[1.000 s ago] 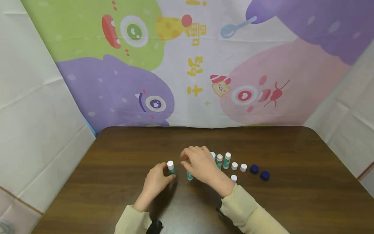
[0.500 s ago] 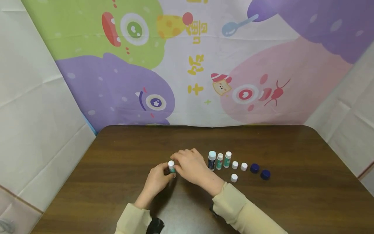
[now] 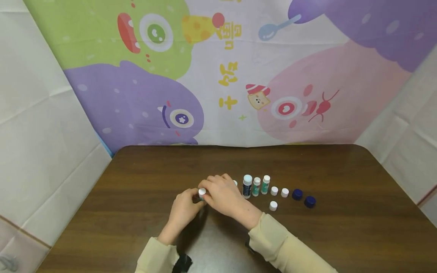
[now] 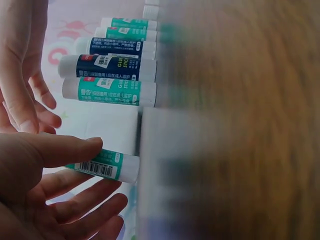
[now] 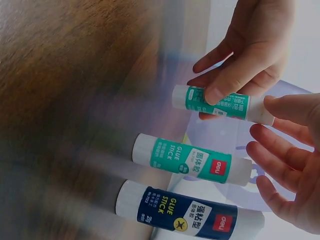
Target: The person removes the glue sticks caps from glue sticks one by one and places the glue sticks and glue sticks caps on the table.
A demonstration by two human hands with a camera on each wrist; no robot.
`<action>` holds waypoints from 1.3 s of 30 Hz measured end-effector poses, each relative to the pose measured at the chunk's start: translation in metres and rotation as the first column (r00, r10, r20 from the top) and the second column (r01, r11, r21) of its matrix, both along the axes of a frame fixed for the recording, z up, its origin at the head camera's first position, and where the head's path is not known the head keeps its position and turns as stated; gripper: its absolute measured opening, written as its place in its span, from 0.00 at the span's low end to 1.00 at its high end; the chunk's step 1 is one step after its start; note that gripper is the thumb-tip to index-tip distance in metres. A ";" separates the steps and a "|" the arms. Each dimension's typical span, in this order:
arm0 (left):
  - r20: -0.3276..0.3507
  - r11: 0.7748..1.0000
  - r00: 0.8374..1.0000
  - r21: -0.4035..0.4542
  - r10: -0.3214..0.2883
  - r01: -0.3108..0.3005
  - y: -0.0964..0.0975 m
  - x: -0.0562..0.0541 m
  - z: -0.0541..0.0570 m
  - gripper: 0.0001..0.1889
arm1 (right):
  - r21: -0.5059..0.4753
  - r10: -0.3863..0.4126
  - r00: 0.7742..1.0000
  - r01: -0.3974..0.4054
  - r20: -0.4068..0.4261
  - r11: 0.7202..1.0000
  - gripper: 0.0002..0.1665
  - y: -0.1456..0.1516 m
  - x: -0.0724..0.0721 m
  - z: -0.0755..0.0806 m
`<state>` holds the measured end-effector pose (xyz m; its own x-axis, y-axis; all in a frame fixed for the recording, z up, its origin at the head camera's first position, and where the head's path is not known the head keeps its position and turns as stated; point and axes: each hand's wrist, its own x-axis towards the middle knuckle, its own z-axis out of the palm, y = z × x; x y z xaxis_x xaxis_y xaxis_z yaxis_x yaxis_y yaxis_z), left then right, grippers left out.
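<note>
My left hand grips a green glue stick around its body, left of the other sticks. At the stick's white top end, my right hand pinches with thumb and fingers. From above, the two hands cover most of this stick. Beside it in the right wrist view, another green glue stick and a dark blue glue stick stand on the table, both with white ends. My right hand hides much of this pair in the head view.
Right of my hands stand a dark blue glue stick and two green ones. Farther right lie three white caps and two dark blue caps. A cartoon cloth hangs behind the wooden table.
My right hand has moved left from above another green stick to the top of the one in my left hand. The held stick has shifted slightly right.
</note>
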<state>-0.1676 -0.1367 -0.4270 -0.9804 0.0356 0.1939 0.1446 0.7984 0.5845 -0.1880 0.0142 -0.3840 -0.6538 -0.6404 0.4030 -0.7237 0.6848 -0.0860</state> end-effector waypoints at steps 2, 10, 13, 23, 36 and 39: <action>-0.005 1.000 1.000 -0.004 0.011 -0.011 0.000 0.001 0.002 0.11 | -0.007 -0.004 1.000 0.004 0.001 1.000 0.09 0.001 0.001 0.001; -0.025 0.999 0.999 0.004 0.032 -0.032 0.001 0.003 0.007 0.10 | -0.036 -0.037 0.999 0.037 0.012 0.999 0.11 0.008 0.003 -0.001; -0.026 0.999 0.999 0.008 0.031 -0.031 0.001 0.005 0.008 0.11 | -0.049 -0.044 0.998 0.046 0.037 0.998 0.11 0.011 0.005 -0.001; -0.068 1.000 0.998 0.030 -0.002 0.004 0.006 0.012 0.023 0.10 | -0.138 -0.074 0.993 0.087 0.092 0.987 0.11 0.029 0.013 0.003; -0.177 0.997 0.984 0.064 -0.028 0.040 0.016 0.020 0.046 0.12 | -0.283 -0.067 0.984 0.113 0.166 0.952 0.12 0.050 0.020 0.014; -0.187 0.994 0.982 0.092 -0.040 0.058 0.019 0.022 0.051 0.13 | -0.328 -0.039 0.979 0.104 0.198 0.939 0.13 0.056 0.021 0.016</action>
<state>-0.1459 -0.1178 -0.3756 -0.9249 0.0546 0.3763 0.2944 0.7292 0.6178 -0.1673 0.0706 -0.3682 -0.7765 -0.4381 0.4528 -0.6229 0.6419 -0.4472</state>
